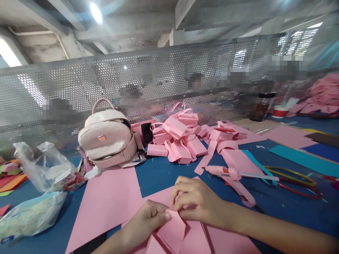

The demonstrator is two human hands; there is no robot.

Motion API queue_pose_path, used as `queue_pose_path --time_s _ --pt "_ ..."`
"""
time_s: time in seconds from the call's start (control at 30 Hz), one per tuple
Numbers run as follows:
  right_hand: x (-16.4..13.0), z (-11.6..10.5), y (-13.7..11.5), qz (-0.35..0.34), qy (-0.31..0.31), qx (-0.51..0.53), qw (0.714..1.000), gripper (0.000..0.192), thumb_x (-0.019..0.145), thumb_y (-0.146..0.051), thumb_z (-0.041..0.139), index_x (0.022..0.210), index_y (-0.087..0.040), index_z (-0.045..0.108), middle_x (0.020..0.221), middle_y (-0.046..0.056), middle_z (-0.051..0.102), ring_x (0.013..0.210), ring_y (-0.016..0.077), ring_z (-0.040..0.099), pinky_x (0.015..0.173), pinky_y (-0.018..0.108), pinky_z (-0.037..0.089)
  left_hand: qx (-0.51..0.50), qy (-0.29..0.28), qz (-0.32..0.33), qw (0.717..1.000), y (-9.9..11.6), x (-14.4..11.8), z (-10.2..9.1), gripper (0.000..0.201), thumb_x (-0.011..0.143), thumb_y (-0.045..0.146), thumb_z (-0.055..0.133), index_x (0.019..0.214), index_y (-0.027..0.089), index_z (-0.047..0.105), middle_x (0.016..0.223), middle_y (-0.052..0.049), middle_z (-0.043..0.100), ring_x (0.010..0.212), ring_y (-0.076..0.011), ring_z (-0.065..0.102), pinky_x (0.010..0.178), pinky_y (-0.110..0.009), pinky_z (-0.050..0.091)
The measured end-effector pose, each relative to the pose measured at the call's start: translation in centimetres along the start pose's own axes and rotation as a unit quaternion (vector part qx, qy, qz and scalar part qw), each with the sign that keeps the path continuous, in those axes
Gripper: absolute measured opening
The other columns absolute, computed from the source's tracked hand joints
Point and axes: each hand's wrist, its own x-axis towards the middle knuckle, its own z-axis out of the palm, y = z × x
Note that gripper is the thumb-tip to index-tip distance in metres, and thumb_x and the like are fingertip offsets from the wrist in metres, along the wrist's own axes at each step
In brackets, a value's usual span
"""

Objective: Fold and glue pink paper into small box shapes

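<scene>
Between my two hands is a folded piece of pink paper [172, 227], its creased panels standing at angles. My left hand [148, 217] pinches its upper left edge between thumb and fingers. At the top edge, my right hand [194, 199] is closed on the same piece, fingers bent and fingertips partly hidden. Flat pink sheets [113, 197] lie under and beside my hands. A pink glue gun [231, 178] with a clear glue stick in its back lies just beyond my right wrist. Past it is a heap of small folded pink paper bags [180, 134] with strip handles.
A pale pink backpack [107, 135] stands at the back left, a phone [146, 133] beside it. Plastic bags [34, 211] lie at the left. Coloured sheets [304, 158], yellow and red rings [293, 176], a drink jar [261, 107] and a cup [280, 111] are at the right. A perforated metal screen [159, 77] borders the table.
</scene>
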Motion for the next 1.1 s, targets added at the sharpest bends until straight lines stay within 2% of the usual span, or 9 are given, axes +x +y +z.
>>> queue_pose_path --time_s 0.27,0.37,0.53,0.77,0.87,0.97,1.1 --pt "0.5 -0.8 -0.9 0.065 -0.056 0.01 0.996 0.007 0.086 -0.014 0.071 0.084 -0.02 0.074 0.095 0.002 0.067 0.09 0.018 0.055 0.075 0.027 0.041 0.009 0.01 0.004 1.0 0.0 0.1 -0.1 0.058 0.085 0.066 0.062 0.059 0.018 0.042 0.056 0.006 0.033 0.052 -0.0067 0.022 0.05 -0.026 0.015" --pt "0.5 -0.5 -0.8 0.068 -0.068 0.023 0.995 0.013 0.081 -0.008 0.068 0.085 -0.02 0.072 0.094 0.002 0.066 0.089 0.0179 0.055 0.075 0.027 0.042 0.009 0.013 0.006 1.0 0.0 0.1 -0.1 0.059 0.086 0.065 0.062 0.057 0.018 0.04 0.055 0.007 0.031 0.052 -0.0064 0.02 0.049 -0.026 0.014" --pt "0.6 -0.6 -1.0 0.076 -0.077 0.033 0.994 0.021 0.074 -0.002 0.065 0.083 -0.02 0.071 0.096 0.002 0.066 0.09 0.0176 0.056 0.079 0.028 0.042 0.007 0.011 0.007 1.0 0.1 0.0 0.0 0.061 0.083 0.069 0.062 0.058 0.017 0.042 0.057 0.005 0.035 0.052 -0.0066 0.024 0.05 -0.025 0.016" --pt "0.9 -2.2 -2.1 0.049 -0.102 0.038 0.993 0.022 0.084 -0.01 0.05 0.091 -0.018 0.07 0.103 0.006 0.065 0.095 0.0195 0.057 0.083 0.032 0.045 0.003 0.011 0.006 1.0 0.6 -0.1 0.1 0.06 0.084 0.066 0.063 0.057 0.018 0.042 0.056 0.006 0.034 0.052 -0.0064 0.022 0.051 -0.025 0.016" --pt "0.9 -2.3 -2.3 0.101 -0.079 0.039 0.991 0.024 0.093 -0.014 0.044 0.087 -0.019 0.066 0.097 0.005 0.063 0.092 0.0182 0.057 0.082 0.031 0.044 0.004 0.016 0.005 1.0 0.6 -0.1 0.2 0.061 0.085 0.064 0.064 0.055 0.019 0.036 0.056 0.006 0.03 0.052 -0.0063 0.019 0.051 -0.026 0.013" --pt "1.0 -2.1 -2.4 0.176 -0.06 0.026 0.982 0.019 0.096 -0.02 0.047 0.083 -0.019 0.061 0.086 0.001 0.06 0.083 0.0165 0.054 0.075 0.028 0.042 0.007 0.027 0.007 1.0 0.6 -0.2 0.3 0.061 0.086 0.062 0.063 0.054 0.02 0.031 0.056 0.007 0.027 0.053 -0.0065 0.017 0.051 -0.027 0.011" --pt "1.0 -1.6 -2.4 0.223 -0.094 0.035 0.97 0.025 0.094 -0.028 0.053 0.071 -0.018 0.052 0.073 -0.003 0.051 0.071 0.0131 0.047 0.063 0.024 0.034 0.024 0.052 0.008 0.998 0.9 -0.1 0.4 0.06 0.085 0.055 0.065 0.052 0.021 0.029 0.052 0.008 0.023 0.05 -0.0058 0.015 0.049 -0.028 0.01"
